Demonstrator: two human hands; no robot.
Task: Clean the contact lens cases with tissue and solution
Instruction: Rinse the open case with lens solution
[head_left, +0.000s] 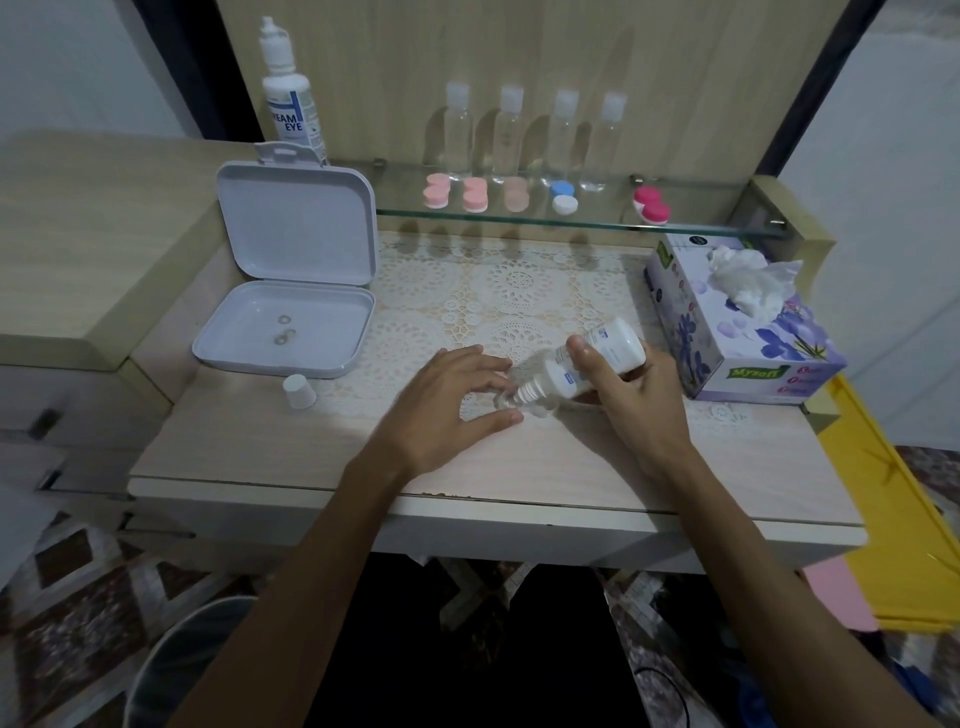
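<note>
Meanwhile, at a pale wooden desk (260, 457), a person tips a white solution bottle (597, 364) nozzle-down over a small clear lens case (511, 402) lying on a lace mat (509, 296). The right hand (623, 400) wraps the bottle's body, thumb across its upper side, the base pointing up and to the right. The left hand (452, 400) rests on the mat with fingers and thumb loosely curved around the clear case, steadying it; the case is blurred and partly hidden, so its exact shape cannot be told. The nozzle tip sits just above or at the case.

A white bottle cap (300, 392) stands apart on the desk to the left, near an open grey hinged box (291, 280) holding small ring-like pieces. To the right, a floral tissue box (748, 332) has a crumpled tissue (748, 283) rising from its slot. On the glass shelf (701, 226) behind, five lens cases are lined up: three pink cases (475, 193), one blue and white case (563, 197) and one magenta case (652, 205). Four clear bottles (535, 135) stand behind them, and a taller solution bottle (291, 98) stands at the shelf's left end.
</note>
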